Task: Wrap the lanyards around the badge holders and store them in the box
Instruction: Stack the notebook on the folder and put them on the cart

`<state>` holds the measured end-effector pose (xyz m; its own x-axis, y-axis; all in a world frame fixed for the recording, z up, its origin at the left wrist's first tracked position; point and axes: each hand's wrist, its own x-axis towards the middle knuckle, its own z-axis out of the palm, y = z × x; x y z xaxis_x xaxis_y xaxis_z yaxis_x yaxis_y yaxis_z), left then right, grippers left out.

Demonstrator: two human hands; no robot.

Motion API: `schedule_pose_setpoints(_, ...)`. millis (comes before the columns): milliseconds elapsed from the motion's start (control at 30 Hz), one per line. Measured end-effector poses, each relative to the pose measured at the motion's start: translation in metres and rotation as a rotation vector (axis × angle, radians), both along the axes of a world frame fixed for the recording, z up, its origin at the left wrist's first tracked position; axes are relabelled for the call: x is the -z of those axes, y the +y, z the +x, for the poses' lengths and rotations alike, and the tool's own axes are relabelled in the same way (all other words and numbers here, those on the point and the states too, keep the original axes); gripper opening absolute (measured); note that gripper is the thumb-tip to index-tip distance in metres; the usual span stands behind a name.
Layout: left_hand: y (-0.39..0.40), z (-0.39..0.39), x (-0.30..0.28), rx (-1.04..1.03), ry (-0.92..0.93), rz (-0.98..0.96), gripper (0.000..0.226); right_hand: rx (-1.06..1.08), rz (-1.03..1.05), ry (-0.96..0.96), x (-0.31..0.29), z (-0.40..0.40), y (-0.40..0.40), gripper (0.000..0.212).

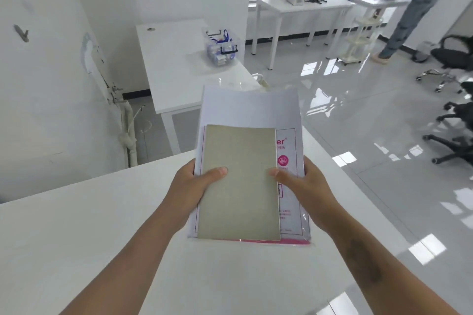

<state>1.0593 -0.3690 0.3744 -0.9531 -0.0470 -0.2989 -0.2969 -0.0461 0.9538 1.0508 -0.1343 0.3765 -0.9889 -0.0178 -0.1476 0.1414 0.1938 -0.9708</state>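
Both hands hold a flat stack above the near white table (76, 238): a white plastic packet (250, 110) with pink print, and a grey-green cardboard sheet (239, 181) lying on top. My left hand (194, 186) grips the stack's left edge, thumb on the cardboard. My right hand (304, 184) grips the right edge, thumb on the packet by the cardboard's edge. On the far white desk (169, 59) stands a clear plastic box (222, 46) with blue lanyards and badge holders inside.
A white wall with pipes is on the left. A glossy floor lies to the right, with black office chairs (453, 115) at its edge. Farther back are white tables (307, 7) with small items, and a person (409, 7) standing at one.
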Motion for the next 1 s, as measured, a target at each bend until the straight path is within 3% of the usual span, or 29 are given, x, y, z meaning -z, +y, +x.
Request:
schedule_pose_setpoints(233,0.107,-0.03,-0.011,0.007,0.056,-0.014,0.024,0.083,-0.047,0.08,-0.013,-0.019,0.105,0.027)
schedule_pose_setpoints(500,0.218,-0.024,-0.001,-0.14,0.038,0.009,0.026,-0.065,-0.002,0.061,0.0,-0.06,0.212,0.029)
schedule_pose_setpoints(767,0.241,-0.032,-0.003,-0.304,0.006,-0.029,0.026,-0.23,-0.054,0.01,0.001,-0.1,0.224,0.029)
schedule_pose_setpoints(1000,0.251,-0.077,-0.005,-0.332,0.051,-0.026,0.025,-0.22,-0.127,0.0,-0.005,-0.144,0.233,0.027)
